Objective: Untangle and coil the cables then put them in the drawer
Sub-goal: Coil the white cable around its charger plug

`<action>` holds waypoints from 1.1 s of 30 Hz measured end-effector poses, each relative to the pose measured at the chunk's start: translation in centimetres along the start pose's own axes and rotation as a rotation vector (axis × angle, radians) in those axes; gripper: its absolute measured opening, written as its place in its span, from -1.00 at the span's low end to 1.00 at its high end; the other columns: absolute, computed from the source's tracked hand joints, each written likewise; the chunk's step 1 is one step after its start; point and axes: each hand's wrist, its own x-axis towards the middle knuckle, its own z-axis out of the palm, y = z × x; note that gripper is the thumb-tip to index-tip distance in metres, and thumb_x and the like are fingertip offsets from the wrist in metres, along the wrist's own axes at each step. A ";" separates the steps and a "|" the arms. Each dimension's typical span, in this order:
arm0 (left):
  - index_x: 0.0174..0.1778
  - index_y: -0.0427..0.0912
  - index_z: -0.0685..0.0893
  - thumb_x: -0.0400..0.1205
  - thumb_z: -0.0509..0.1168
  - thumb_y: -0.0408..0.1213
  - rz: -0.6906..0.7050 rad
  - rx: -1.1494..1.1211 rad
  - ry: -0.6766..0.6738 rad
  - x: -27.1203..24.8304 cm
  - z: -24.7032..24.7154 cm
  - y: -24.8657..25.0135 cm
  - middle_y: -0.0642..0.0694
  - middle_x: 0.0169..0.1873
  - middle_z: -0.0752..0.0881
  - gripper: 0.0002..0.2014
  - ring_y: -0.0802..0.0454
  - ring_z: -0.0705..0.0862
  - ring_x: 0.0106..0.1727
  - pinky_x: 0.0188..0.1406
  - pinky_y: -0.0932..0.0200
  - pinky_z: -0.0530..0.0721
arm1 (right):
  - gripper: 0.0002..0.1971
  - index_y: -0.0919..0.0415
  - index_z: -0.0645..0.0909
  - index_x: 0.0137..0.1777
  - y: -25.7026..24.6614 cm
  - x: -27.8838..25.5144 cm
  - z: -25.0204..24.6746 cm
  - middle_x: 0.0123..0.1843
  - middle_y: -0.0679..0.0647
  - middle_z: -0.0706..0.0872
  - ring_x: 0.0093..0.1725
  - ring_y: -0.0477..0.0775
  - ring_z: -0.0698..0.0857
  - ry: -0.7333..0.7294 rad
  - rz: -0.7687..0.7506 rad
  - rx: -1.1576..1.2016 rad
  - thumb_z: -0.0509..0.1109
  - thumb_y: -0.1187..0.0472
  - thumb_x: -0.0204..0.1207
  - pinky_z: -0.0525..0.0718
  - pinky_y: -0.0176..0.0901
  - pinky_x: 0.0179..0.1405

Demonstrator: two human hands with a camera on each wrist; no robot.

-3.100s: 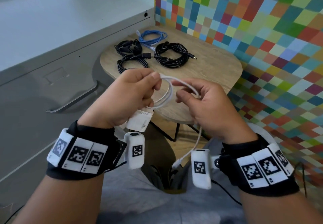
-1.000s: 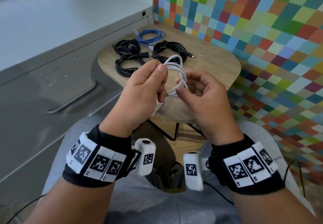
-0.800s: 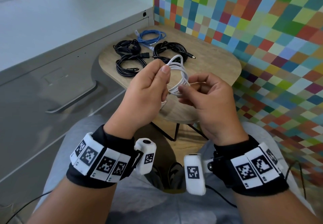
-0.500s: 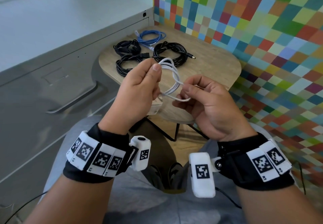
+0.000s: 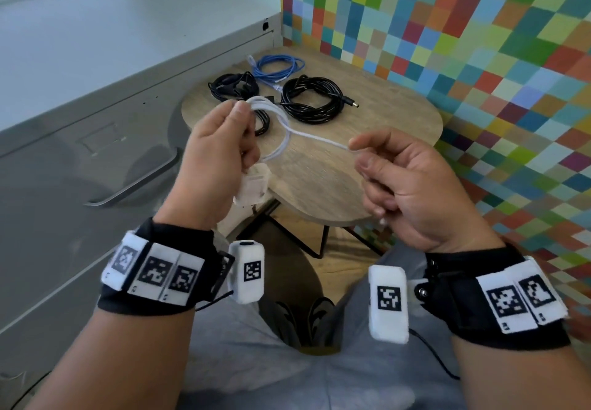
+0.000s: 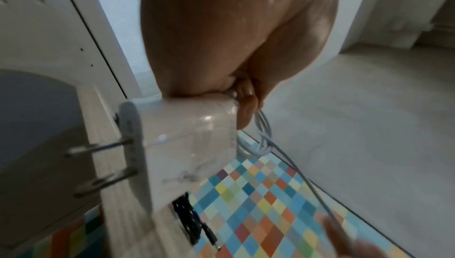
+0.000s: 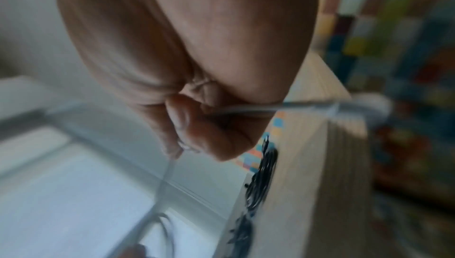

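Observation:
My left hand [image 5: 220,154] grips several loops of a thin white cable [image 5: 281,131] above the near edge of the round wooden table [image 5: 383,115]. The cable's white plug adapter [image 5: 252,186] hangs under that hand; its two metal prongs [image 6: 103,164] show in the left wrist view. One strand runs taut to the right into my right hand [image 5: 406,182], which pinches the white cable [image 7: 169,166] between thumb and fingers. The cable's free end [image 7: 327,106] sticks out behind the right palm.
On the table's far side lie a coiled blue cable [image 5: 278,67], a large black coil [image 5: 311,99] with a barrel plug, and two smaller black bundles [image 5: 232,85]. A grey cabinet with a drawer handle [image 5: 137,179] stands left. A multicoloured checked wall [image 5: 463,42] is right.
My right hand has pulled away to the right, drawing a strand of the white cable out straight from the loops. The left hand keeps hold of the coil, slightly higher and further left.

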 end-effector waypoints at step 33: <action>-0.17 -0.23 0.46 0.83 0.06 -0.18 -0.008 -0.417 -0.150 -3.6 6.0 0.5 -0.08 -0.44 0.37 -0.71 -0.02 0.47 -0.38 -0.25 0.14 0.56 | -0.85 0.37 0.78 0.16 2.3 0.2 4.0 -0.16 0.13 0.81 -0.04 0.06 0.80 0.201 -0.181 0.034 0.41 0.41 0.69 0.76 -0.07 0.14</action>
